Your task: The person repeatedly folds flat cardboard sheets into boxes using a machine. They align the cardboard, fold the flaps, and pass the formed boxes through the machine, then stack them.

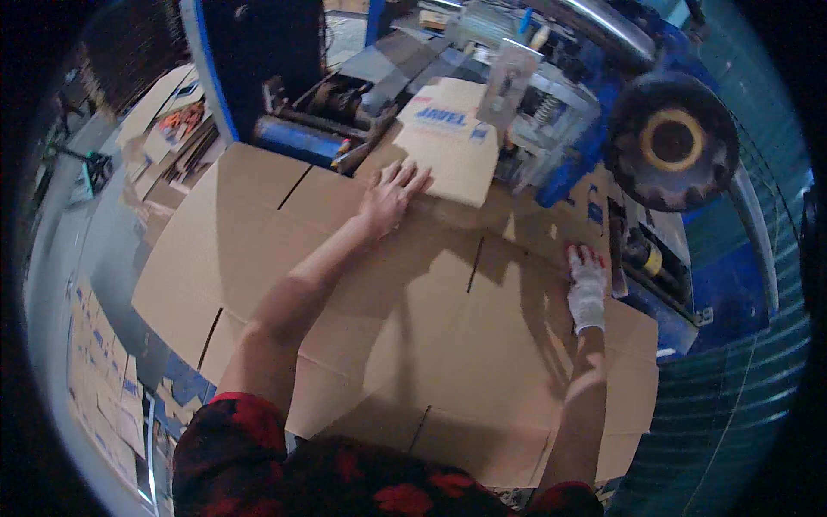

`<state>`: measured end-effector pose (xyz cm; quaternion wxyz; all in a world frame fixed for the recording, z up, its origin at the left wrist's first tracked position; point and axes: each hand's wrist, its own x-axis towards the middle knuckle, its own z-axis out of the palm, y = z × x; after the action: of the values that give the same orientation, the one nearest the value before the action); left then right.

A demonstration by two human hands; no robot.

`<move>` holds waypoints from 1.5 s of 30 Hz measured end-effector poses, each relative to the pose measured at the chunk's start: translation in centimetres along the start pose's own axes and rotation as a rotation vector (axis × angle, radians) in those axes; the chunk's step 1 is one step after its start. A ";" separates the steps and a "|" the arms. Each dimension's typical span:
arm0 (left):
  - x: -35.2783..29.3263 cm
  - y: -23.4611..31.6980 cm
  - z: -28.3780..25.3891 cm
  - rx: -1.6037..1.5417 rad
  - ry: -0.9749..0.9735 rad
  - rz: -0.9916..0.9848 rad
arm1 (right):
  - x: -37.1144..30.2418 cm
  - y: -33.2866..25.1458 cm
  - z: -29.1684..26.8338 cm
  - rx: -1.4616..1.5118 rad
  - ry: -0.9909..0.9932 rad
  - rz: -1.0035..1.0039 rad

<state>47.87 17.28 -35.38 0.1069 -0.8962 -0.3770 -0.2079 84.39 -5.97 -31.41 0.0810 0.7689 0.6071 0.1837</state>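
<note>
A large brown cardboard sheet (336, 345) with dark slots lies flat in front of me, its far part at the machine. My left hand (394, 200) is bare and rests with fingers stretched out at the sheet's far edge. Its fingertips touch the near left edge of a smaller cardboard piece (444, 138) with blue print. My right hand (587, 289), in a white glove with red fingertips, lies on the right part of the sheet with its fingers pointing away from me. Neither hand appears wrapped around anything.
Beyond the sheet stands a blue machine with a metal spring assembly (547, 108), a blue roller (297, 140) and a big dark wheel (672, 142) at right. Stacked cardboard (177, 146) sits at left; more printed sheets (103, 379) lie lower left. Green corrugated sheeting (724, 414) borders the right.
</note>
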 end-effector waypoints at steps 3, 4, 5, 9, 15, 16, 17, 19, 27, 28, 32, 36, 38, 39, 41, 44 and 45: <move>-3.8 -3.5 -1.8 -0.290 0.011 -0.179 | -1.9 1.2 -1.1 0.237 0.227 0.082; -6.7 -5.9 -3.3 -0.460 -0.122 -0.329 | -4.3 1.7 -1.8 0.309 0.206 0.154; -11.2 -9.6 -5.8 -0.206 -0.140 -0.351 | -7.5 2.0 -2.5 0.363 0.307 0.135; -29.4 -25.1 -14.9 -0.115 -0.118 -1.096 | -23.1 1.3 -5.1 0.210 0.207 0.534; -41.7 -36.4 -16.1 -0.215 -0.431 -1.112 | -35.0 -3.0 -6.1 0.143 0.002 0.752; -41.7 -36.8 -15.4 -0.051 -0.403 -1.092 | -35.8 -3.2 -6.2 0.151 -0.069 0.824; -41.8 -37.3 -15.2 -0.214 -0.436 -1.074 | -36.8 -3.8 -6.4 0.151 -0.044 0.821; -41.7 -37.9 -14.8 -0.166 -0.427 -0.961 | -39.3 -4.7 -7.2 0.133 -0.119 0.969; -40.7 -39.2 -17.4 -0.285 -0.333 -0.900 | -46.4 -8.1 -5.6 1.408 0.753 1.684; -39.9 -38.6 -18.3 -0.323 -0.303 -0.887 | -46.3 -8.0 -5.7 1.912 0.777 1.553; -37.6 -34.3 -23.3 -0.705 -0.108 -0.869 | -44.9 -7.5 -9.0 1.734 1.018 1.380; -37.4 -28.3 -24.0 -1.058 0.218 -0.662 | -42.5 -9.2 -12.9 1.465 0.887 1.244; -38.1 -24.4 -22.4 -1.011 0.191 -0.937 | -42.1 -10.7 -14.6 1.203 0.523 1.253; -38.3 -22.2 -21.2 -0.991 0.124 -0.928 | -41.7 -11.4 -15.0 1.088 0.486 1.069; -37.9 -17.2 -19.5 -1.009 0.105 -0.880 | -40.9 -12.6 -15.0 0.788 0.320 0.736; -36.3 -9.8 -20.3 -1.038 -0.142 -0.623 | -39.2 -12.8 -13.4 0.304 0.148 0.223; -34.5 -6.8 -19.2 -1.375 -0.207 -0.604 | -38.3 -12.6 -12.5 0.220 0.155 0.071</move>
<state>15.65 -6.47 -33.64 -0.5734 -0.6339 -0.3997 -0.3312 60.75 -40.97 -31.39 -0.0574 0.7777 0.6003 0.1778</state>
